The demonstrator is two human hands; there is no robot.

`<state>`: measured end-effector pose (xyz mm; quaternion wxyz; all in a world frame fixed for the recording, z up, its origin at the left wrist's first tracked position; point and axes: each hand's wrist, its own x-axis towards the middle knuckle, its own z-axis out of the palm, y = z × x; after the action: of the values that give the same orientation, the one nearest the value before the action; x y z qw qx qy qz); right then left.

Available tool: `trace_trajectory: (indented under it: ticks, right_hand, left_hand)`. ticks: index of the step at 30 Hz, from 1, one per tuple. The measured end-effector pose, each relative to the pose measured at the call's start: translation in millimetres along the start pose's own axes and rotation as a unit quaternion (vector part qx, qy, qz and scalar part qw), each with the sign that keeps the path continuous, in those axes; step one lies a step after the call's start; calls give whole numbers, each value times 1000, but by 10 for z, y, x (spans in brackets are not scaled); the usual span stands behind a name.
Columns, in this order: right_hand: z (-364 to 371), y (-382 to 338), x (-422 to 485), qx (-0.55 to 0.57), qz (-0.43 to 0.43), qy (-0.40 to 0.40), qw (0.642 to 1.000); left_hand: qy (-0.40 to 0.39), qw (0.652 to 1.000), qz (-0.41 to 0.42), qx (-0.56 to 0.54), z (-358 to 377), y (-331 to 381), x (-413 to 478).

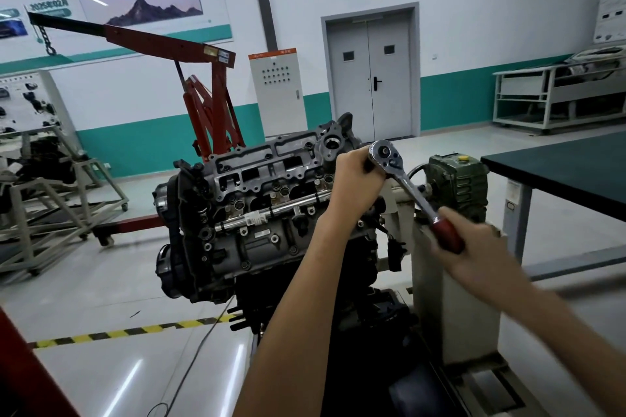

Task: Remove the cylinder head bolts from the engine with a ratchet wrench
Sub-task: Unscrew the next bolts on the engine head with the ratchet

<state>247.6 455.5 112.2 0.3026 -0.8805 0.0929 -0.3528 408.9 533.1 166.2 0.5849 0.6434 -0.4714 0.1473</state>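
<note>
At the near right end of the engine [257, 213], my left hand [354, 176] curls tightly around the ratchet wrench [411, 193] just under its round chrome head, steadying it from below. My right hand [474, 247] is wrapped around the red handle [447, 234], down and to the right. That hand is blurred, so I cannot tell exactly how its fingers lie.

The bolt I am working on is hidden behind my left hand, and I cannot tell whether the socket sits fully on it. The other cylinder head bolts are too small to pick out among the openings on top of the engine.

Just beyond the handle is a green gearbox [454, 179] on the pale stand [437, 298] that carries the engine. A dark table [569, 166] stands to the right and a red crane [210, 85] well behind.

I think the main risk is the socket tipping. If my left hand lets the head lean as I pull, the socket could slip and round the bolt. A sudden release could also send my right knuckles into the gearbox or the stand, because the handle has little room there.
</note>
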Motion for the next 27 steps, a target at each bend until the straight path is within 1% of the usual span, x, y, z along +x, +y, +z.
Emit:
trace_trajectory:
  ticks: [1,3,5,6,8,10,11,12,14,16,17,18,20,21,23,24,25,27]
  right_hand:
    - [220,-89,-112,54,40,26,997]
    - [651,-311,-234,168,94,78,978]
    - [925,-513,-239,255,114,103,955]
    - [962,-547,-235,266,112,100,952]
    - [776,-410,-201,209,85,70,972]
    - [353,-137,-120,105,42,-8,994]
    - [107,-15,-44,51,15,-51,997]
    - [-127,82,56,-5,-17,-75,997]
    - [-442,175,261,-98,-72,-70,990]
    - [-466,208,335,-116,-88,-46,988]
    - [-375,210,287,-99,-79,-30,991]
    - [-222,192,183,-63,-46,-10,997]
    - [204,51,-94,32,44,48,997]
    - [428,-68,-197,84,72,75,991]
    - [790,-340,-255,217,104,107,965]
    - [903,-447,-240,268,109,114,950]
    - [957,-509,-228,294,109,108,943]
    - [832,-448,-202,276,100,65,954]
  left_hand:
    - [1,1000,2,-5,4,-6,1]
    - [14,1000,10,-5,19,-7,18]
    - [20,1000,18,2,31,-13,30]
    - [18,1000,19,3,28,-19,32]
    - [5,1000,11,4,8,-14,42]
    - [-10,1000,16,11,-13,8,50]
    - [-17,999,22,18,-15,28,50]
    - [-21,999,26,25,-8,48,54]
    - [-21,999,25,33,9,69,61]
    - [-12,999,25,26,24,64,55]
    - [-9,999,26,21,31,58,48]
    - [-6,999,28,17,39,48,42]
    - [0,999,39,13,65,23,23]
    - [6,999,45,11,74,18,17]
    - [17,999,50,10,82,6,29]
    - [17,999,50,10,82,-5,39]
    - [15,999,48,10,78,-14,42]
    - [7,999,36,8,62,-20,41]
